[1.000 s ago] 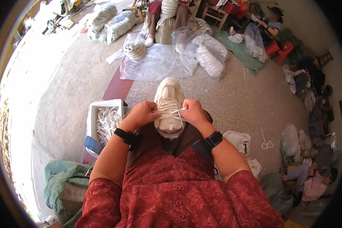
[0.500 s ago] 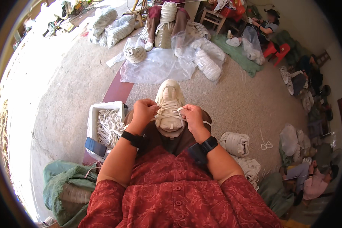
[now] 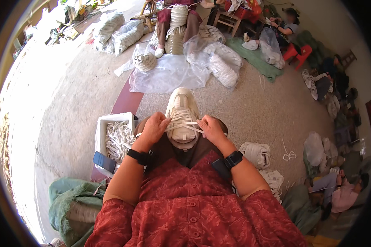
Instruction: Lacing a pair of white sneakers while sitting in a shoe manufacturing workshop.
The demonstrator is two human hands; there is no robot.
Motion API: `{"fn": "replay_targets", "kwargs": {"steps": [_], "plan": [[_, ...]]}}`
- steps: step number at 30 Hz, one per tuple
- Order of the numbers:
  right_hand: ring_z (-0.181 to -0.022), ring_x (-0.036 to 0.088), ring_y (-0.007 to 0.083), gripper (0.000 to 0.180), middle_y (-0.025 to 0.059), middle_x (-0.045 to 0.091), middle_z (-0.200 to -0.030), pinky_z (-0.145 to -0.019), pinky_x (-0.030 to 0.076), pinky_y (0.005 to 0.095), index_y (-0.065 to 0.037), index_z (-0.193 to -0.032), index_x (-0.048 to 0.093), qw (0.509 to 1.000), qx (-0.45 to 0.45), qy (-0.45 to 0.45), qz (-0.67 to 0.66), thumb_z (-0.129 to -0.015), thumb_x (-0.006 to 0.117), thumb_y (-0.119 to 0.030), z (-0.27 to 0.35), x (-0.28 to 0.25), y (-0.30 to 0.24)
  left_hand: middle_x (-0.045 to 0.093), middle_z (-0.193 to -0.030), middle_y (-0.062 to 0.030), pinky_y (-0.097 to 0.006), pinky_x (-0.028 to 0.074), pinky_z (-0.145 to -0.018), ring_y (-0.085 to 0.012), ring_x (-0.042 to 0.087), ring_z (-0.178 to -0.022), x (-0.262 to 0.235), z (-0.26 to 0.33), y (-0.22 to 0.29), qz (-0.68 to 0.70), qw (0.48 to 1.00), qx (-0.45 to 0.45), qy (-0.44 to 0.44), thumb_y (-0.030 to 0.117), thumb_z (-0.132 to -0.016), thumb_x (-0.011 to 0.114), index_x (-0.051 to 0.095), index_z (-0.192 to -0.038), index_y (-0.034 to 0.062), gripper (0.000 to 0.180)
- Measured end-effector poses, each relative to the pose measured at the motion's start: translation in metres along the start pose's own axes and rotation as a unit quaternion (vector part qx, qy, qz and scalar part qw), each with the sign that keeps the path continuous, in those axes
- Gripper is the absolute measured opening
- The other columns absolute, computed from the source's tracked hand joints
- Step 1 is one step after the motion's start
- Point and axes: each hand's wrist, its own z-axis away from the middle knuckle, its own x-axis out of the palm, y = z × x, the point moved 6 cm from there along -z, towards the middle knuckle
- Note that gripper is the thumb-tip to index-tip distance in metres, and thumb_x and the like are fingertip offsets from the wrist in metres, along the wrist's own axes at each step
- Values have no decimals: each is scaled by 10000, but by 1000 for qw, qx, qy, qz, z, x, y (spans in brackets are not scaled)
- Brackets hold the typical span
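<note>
A cream sneaker [image 3: 182, 108] rests on my lap, toe pointing away from me. My left hand [image 3: 153, 127] pinches one end of its white lace [image 3: 184, 123] at the shoe's left side. At the right side my right hand [image 3: 210, 128] pinches the other end. The lace runs taut across the tongue between the two hands. A black watch sits on each wrist.
A white box [image 3: 103, 123] of loose white laces stands by my left knee, a dark phone [image 3: 104, 161] at its near corner. Bundled laces [image 3: 257, 154] lie at my right. Clear plastic sheeting [image 3: 169, 73] and bagged shoes lie ahead, where other people sit.
Both hands stayed at the sneaker, shifting slightly apart and drawing the lace tighter across the tongue. The view tilted a little.
</note>
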Motion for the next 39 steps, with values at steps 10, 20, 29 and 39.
{"fn": "replay_targets", "kwargs": {"steps": [10, 20, 29, 39], "plan": [[-460, 385, 41, 65, -49, 449, -571, -413, 283, 200, -70, -727, 544, 950, 80, 218, -208, -736, 580, -17, 66, -133, 80, 603, -707, 3, -203, 418, -588, -56, 533, -638, -99, 63, -51, 206, 964, -95, 136, 44, -794, 663, 607, -794, 15, 63], [-522, 419, 123, 139, 82, 450, -545, -508, 376, 297, 20, -683, 566, 967, -86, -46, 237, -772, 601, -81, 82, -160, -41, 628, -664, -49, -245, 443, -575, -91, 555, -619, -166, 63, -6, -59, 998, 14, 7, -18, -729, 667, 654, -755, -19, 29], [-540, 446, 105, 112, 58, 491, -544, -532, 391, 288, 26, -692, 592, 959, 0, 44, 279, -739, 601, -75, 110, -289, 50, 603, -601, -39, -241, 448, -552, -97, 545, -567, -279, 137, -127, -76, 977, -191, 53, -39, -718, 628, 640, -693, -9, 41], [-487, 504, 108, 104, 43, 567, -539, -473, 409, 281, -15, -646, 650, 980, 73, -13, 186, -669, 673, -114, 53, -163, 118, 602, -584, -35, -272, 422, -486, -115, 544, -530, -186, 149, -188, -157, 939, -286, 109, 126, -715, 711, 642, -647, 1, 159]]}}
